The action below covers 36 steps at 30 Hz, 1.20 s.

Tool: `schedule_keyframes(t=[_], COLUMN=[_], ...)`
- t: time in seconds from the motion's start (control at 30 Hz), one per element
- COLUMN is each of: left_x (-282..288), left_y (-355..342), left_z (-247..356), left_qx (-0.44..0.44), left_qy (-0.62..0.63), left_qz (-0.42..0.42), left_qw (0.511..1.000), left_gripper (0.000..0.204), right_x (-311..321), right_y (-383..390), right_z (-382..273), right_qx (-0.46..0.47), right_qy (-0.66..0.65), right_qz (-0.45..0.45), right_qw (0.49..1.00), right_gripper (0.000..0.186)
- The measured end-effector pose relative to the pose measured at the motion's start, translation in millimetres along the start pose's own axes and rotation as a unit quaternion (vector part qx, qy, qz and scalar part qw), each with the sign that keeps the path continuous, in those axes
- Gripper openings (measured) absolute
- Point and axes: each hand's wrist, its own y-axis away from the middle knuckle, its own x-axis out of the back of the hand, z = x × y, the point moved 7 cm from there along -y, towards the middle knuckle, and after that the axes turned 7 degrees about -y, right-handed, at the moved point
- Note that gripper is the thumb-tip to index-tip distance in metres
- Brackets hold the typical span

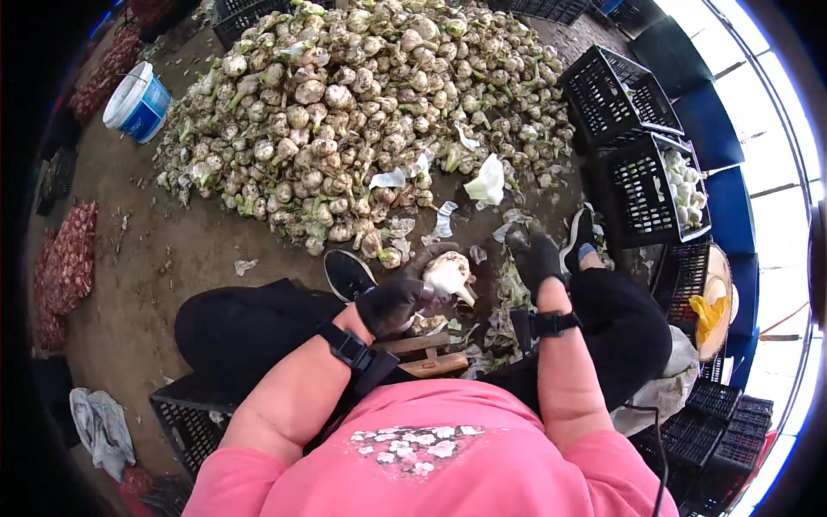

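My left hand [394,302], in a dark glove, is closed around a garlic bulb [448,274]. The bulb looks mostly white on the side toward me, with brown skin on its far edge. Apart from it, to the right, is my right hand [535,258], also in a dark glove. Its fingers point forward, somewhat spread, and nothing shows in them. Beyond the hands is a large pile of dirty garlic bulbs [345,112] with stem stubs. A pale piece of peel [488,181] shows in front of the pile; whether it lies down or is in the air I cannot tell.
Black crates [633,185] stand at the right, one with white bulbs [685,189]. A white-and-blue bucket [139,103] and red mesh sacks [65,263] are at the left. Loose peels and a wooden piece [433,364] lie between my legs. A straw hat [717,302] hangs right.
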Motion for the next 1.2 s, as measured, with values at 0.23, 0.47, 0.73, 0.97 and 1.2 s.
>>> schedule_keyframes(t=[0.23,0.47,0.73,0.97,1.2], left_x=[10,-3,4,-12,0], left_y=[5,8,7,8,5], left_z=[6,10,1,10,15], left_qx=[-0.013,0.004,0.064,0.026,-0.012], left_qy=[0.013,0.021,0.035,0.019,-0.026], left_qz=[0.069,0.032,0.07,-0.008,0.051], left_qw=[0.997,0.999,0.995,0.999,0.998], left_gripper=[0.065,0.064,0.059,0.072,0.068], right_x=[3,24,25,-4,-7], right_y=[81,91,94,72,78], right_z=[-83,-99,-97,-81,-77], right_qx=[0.274,0.357,0.384,0.166,0.078], right_qy=[-0.415,-0.277,-0.323,-0.575,-0.695], right_qz=[-0.062,0.082,0.065,-0.111,-0.197], right_qw=[0.865,0.888,0.863,0.793,0.687], right_gripper=[0.026,0.022,0.019,0.009,0.014])
